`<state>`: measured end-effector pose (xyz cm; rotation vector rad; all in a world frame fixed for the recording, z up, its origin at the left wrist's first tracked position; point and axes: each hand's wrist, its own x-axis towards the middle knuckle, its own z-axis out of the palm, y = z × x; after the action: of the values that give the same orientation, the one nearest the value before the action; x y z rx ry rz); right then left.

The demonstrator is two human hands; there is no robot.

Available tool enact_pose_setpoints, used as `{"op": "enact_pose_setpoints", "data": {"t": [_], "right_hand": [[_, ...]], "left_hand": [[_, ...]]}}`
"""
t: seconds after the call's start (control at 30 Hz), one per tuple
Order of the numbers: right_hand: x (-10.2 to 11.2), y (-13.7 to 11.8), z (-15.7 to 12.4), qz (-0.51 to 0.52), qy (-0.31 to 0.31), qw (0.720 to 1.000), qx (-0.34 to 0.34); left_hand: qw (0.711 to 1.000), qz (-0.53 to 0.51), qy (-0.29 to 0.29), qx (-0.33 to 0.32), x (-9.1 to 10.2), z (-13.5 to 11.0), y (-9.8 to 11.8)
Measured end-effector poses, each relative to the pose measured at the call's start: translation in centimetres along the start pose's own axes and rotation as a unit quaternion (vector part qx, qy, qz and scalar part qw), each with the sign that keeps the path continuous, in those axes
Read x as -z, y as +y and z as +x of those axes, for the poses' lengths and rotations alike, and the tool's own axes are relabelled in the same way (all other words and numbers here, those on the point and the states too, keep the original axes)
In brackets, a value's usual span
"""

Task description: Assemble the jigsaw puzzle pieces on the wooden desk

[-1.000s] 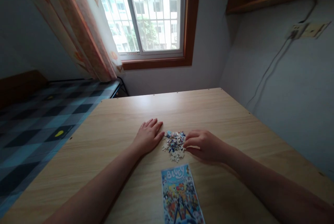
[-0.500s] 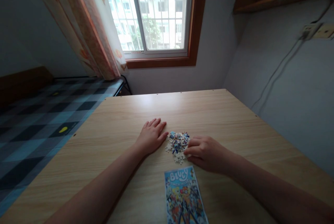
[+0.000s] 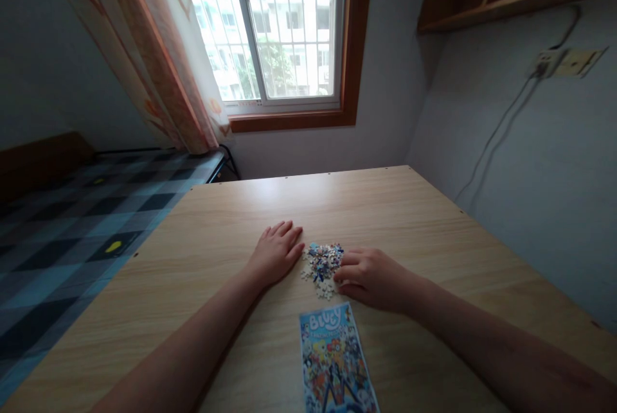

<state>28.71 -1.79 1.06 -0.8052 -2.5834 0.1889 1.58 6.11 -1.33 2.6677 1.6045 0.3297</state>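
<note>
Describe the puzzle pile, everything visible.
The pile is a low heap of loose, knobbed jigsaw pieces, thin and cardboard-like. Many show blue, dark and mixed print; others look pale, mostly along the left and near edges. Single pieces are too small to read. It lies on the table, beyond the Bluey sheet and apart from it. The right grip is curled at its right edge, apparently touching pieces; the left grip lies flat by its left edge, contact unclear.

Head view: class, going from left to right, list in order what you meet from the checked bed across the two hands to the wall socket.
Checked bed → left hand → pile of puzzle pieces → right hand → wall socket
</note>
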Motion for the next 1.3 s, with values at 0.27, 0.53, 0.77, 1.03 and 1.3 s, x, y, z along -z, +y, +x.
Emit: {"op": "enact_pose_setpoints", "data": {"t": [0.27, 0.53, 0.77, 1.03, 1.3], "right_hand": [[0.0, -0.2, -0.2, 0.023, -0.003, 1.0, -0.016], [0.5, 0.5, -0.4, 0.088, 0.055, 0.994, -0.02], [-0.3, 1.1, -0.4, 0.048, 0.171, 0.982, -0.058], [-0.3, 0.2, -0.2, 0.037, 0.239, 0.97, 0.025], [0.3, -0.1, -0.2, 0.029, 0.262, 0.963, 0.051]], "left_hand": [[1.0, -0.002, -0.004, 0.001, 0.2, -0.1, 0.2], [0.993, -0.055, 0.096, -0.049, 1.4, -0.3, 1.0], [0.944, -0.058, 0.182, -0.268, 3.6, -2.6, 6.8], [0.903, -0.105, 0.26, -0.326, 3.7, -3.0, 7.7], [0.905, -0.153, 0.27, -0.29, 3.5, -2.9, 7.8]]}}
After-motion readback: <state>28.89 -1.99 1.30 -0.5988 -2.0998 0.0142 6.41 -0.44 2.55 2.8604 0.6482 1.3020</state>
